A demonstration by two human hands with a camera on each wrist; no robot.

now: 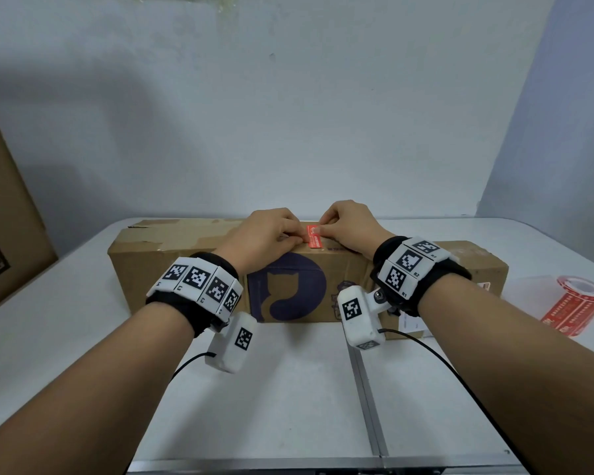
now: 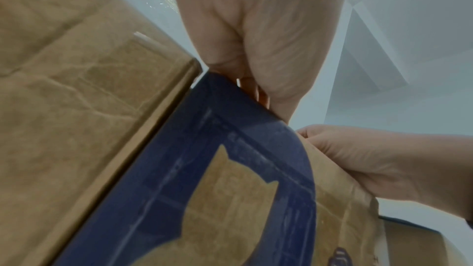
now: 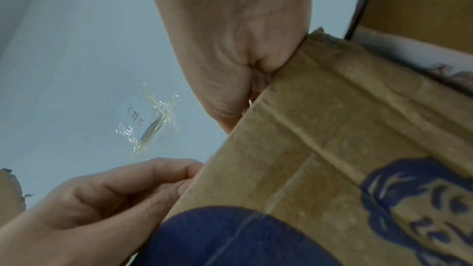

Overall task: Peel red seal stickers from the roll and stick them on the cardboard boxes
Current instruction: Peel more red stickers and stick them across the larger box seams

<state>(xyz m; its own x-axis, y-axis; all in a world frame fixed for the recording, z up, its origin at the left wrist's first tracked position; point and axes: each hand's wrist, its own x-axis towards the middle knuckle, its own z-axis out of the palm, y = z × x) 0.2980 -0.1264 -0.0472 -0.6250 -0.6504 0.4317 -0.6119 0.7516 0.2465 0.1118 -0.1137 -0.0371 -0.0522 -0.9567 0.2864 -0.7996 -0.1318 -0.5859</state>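
A long cardboard box (image 1: 186, 269) with a purple cat logo lies across the white table. A red seal sticker (image 1: 314, 240) lies on its top face at the front edge. My left hand (image 1: 271, 234) has curled fingertips on the sticker's left edge, and my right hand (image 1: 343, 228) pinches its upper right corner. In the left wrist view the left hand (image 2: 256, 37) curls over the box (image 2: 76, 108) edge, with the right hand (image 2: 371, 159) beside it. The right wrist view shows the right hand (image 3: 230, 37) on the box (image 3: 332, 128) top and the left hand (image 3: 102, 199) below. The sticker roll (image 1: 576, 303) lies at the right.
A large brown carton (image 1: 0, 217) stands at the left edge of the table (image 1: 288, 389). A white wall rises close behind the box. White paper labels lie by the box's right end, near the roll. Cables run from both wrist cameras toward me.
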